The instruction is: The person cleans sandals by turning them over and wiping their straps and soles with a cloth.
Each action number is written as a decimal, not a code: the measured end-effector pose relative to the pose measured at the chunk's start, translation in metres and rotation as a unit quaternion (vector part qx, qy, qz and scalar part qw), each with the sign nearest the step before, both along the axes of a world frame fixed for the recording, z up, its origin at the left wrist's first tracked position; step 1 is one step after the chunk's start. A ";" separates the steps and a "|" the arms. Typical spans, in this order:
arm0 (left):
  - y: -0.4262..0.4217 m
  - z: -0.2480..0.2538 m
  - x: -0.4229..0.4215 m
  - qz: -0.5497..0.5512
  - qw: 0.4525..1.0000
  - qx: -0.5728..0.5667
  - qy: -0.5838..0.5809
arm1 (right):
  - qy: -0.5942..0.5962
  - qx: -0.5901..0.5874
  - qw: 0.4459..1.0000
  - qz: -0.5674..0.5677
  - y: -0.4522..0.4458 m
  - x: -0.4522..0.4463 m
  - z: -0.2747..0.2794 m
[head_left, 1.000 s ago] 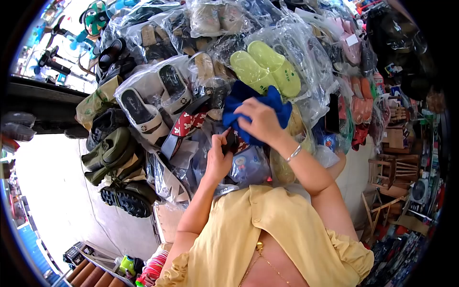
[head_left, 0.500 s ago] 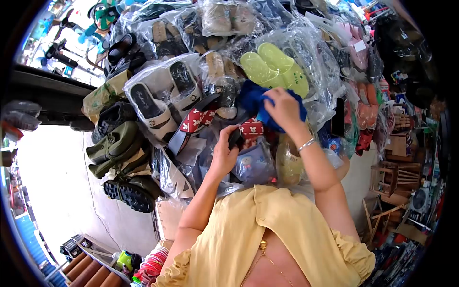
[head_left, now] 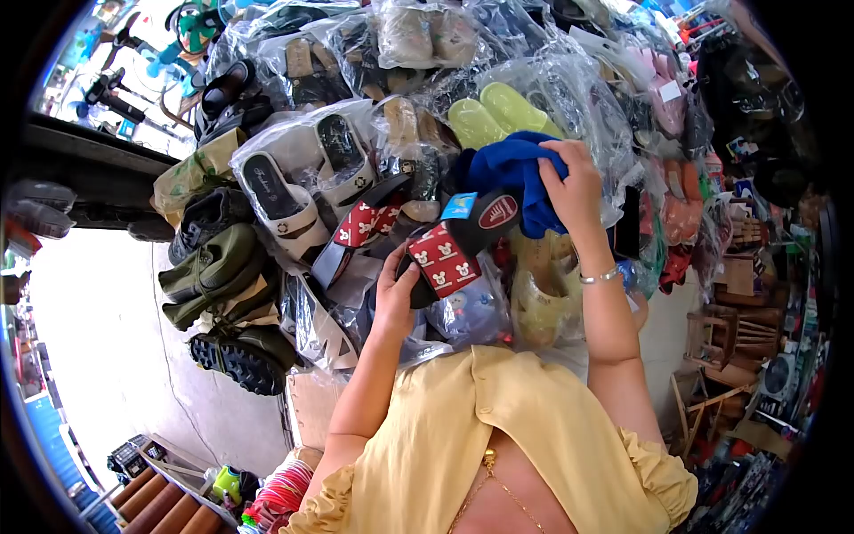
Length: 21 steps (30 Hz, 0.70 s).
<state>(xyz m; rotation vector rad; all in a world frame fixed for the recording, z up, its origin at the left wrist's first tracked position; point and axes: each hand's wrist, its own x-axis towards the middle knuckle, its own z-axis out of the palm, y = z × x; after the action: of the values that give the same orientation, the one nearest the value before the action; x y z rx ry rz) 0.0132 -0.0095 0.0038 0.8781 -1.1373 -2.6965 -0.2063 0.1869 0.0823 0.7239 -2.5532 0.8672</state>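
Observation:
My left hand (head_left: 396, 289) is closed on the toe end of a black slide sandal (head_left: 452, 258), which has a red strap with white mouse figures and a blue tag. In my right hand (head_left: 574, 182), a bunched blue cloth (head_left: 511, 173) is gripped just beyond the sandal's heel. A similar slide sandal (head_left: 360, 227) with a red mouse strap lies to the left on the pile. Behind the cloth, lime green slippers (head_left: 503, 111) are partly covered. Below the held sandal sits a bagged bluish item (head_left: 467, 311) with a cartoon figure.
White-strapped black slides (head_left: 285, 200) in plastic lie left of centre. Olive green shoes (head_left: 213, 267) and a dark-soled boot (head_left: 240, 356) stack at the pile's left edge. Bagged footwear (head_left: 427, 36) covers the far side. Wooden stools (head_left: 734, 329) stand at right.
My right hand has moved right and slightly up with the blue cloth, away from the sandal. The sandal's strap, tag and heel now show. My left hand has shifted slightly left.

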 end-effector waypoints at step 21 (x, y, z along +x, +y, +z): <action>0.015 -0.022 -0.007 0.013 0.996 0.074 -0.055 | -0.052 0.100 0.979 0.167 -0.027 0.046 -0.063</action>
<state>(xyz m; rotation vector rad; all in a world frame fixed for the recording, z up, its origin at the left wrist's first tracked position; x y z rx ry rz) 0.0060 0.0052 -0.0182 1.0673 -0.9467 -2.7704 -0.1605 0.1596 0.0197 1.2280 -2.6827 0.7676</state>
